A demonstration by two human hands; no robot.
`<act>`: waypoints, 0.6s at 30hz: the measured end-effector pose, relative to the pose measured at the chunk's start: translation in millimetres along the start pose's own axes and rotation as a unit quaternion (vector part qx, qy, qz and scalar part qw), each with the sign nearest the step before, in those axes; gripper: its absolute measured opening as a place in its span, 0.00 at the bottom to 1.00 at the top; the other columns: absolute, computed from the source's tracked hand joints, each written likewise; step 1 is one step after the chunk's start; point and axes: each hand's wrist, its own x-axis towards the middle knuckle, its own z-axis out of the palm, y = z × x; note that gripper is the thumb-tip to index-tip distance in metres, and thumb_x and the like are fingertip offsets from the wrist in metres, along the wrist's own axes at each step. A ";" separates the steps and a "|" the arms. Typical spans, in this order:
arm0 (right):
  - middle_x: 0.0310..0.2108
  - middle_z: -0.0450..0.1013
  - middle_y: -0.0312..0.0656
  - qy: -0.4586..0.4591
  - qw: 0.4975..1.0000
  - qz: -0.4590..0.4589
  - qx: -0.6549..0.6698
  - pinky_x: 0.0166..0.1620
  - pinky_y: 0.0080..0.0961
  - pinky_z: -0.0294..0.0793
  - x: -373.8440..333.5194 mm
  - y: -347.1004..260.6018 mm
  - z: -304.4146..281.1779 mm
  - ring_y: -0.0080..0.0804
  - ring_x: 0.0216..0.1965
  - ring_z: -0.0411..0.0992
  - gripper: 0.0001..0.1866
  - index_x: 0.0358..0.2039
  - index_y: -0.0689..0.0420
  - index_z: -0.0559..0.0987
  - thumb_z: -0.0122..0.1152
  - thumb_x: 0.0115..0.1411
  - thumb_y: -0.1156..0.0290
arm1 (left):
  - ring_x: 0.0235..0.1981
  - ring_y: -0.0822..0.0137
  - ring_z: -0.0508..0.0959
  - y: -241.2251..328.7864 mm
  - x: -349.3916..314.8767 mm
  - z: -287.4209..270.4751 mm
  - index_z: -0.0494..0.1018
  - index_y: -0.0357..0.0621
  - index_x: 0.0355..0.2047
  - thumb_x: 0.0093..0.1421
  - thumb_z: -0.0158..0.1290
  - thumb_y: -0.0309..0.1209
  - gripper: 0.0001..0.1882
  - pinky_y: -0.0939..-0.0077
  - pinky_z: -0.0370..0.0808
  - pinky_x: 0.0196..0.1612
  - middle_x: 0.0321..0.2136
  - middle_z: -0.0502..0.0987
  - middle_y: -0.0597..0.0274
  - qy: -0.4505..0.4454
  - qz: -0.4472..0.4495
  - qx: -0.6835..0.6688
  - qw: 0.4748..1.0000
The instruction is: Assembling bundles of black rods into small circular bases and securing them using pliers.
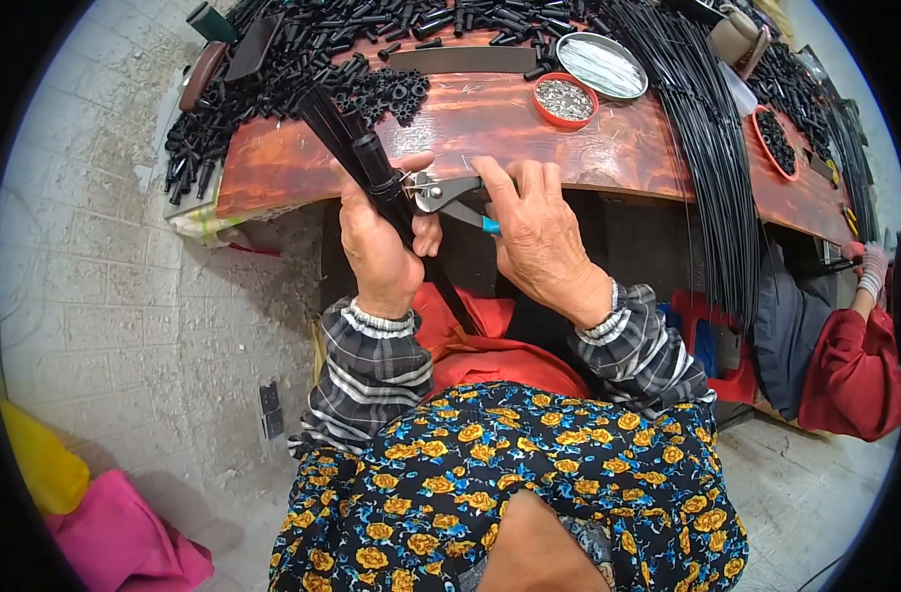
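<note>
My left hand (379,242) is wrapped round a black umbrella frame (369,158), a slanting bundle of thin ribs about a shaft with a dark runner on it. The frame's lower end runs down over the red cloth in my lap. In my right hand (544,232) is a pair of pliers (455,189) with grey metal jaws and a blue-green grip. Their jaws meet the frame at the runner, beside my left fingers. Thin bright wire shows at the jaws; its exact hold is too small to tell.
A reddish wooden table (450,118) bears heaps of black plastic tubes (302,59), a red bowl of small metal bits (566,101) and an oval tray of white strips (602,66). Long black ribs (712,168) hang over its edge. At right works another person (860,360).
</note>
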 end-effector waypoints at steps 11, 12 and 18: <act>0.30 0.67 0.40 0.107 0.986 -0.068 -0.104 0.29 0.34 0.70 18.0 18.5 -31.0 0.39 0.30 0.69 0.22 0.43 0.51 0.76 0.67 0.45 0.75 | 0.08 0.74 0.58 -4.0 -3.6 11.8 0.69 0.32 0.47 0.62 0.26 0.66 0.45 0.80 0.57 0.13 0.10 0.60 0.68 0.010 0.019 0.065 0.998; 0.30 0.67 0.40 0.108 0.986 -0.067 -0.106 0.29 0.34 0.70 21.6 26.7 -36.2 0.39 0.30 0.69 0.22 0.43 0.51 0.76 0.67 0.45 0.75 | 0.09 0.75 0.58 -4.8 -4.0 13.9 0.69 0.32 0.47 0.61 0.26 0.68 0.46 0.80 0.57 0.13 0.11 0.61 0.68 0.016 0.025 0.085 0.996; 0.20 0.69 0.34 -0.502 0.761 0.140 0.387 0.18 0.20 0.66 42.5 36.1 -79.8 0.23 0.16 0.70 0.20 0.39 0.60 0.76 0.70 0.44 0.74 | 0.11 0.79 0.63 -11.4 -12.9 9.3 0.71 0.31 0.47 0.61 0.55 0.42 0.25 0.83 0.60 0.15 0.15 0.68 0.69 -0.084 0.089 0.016 0.992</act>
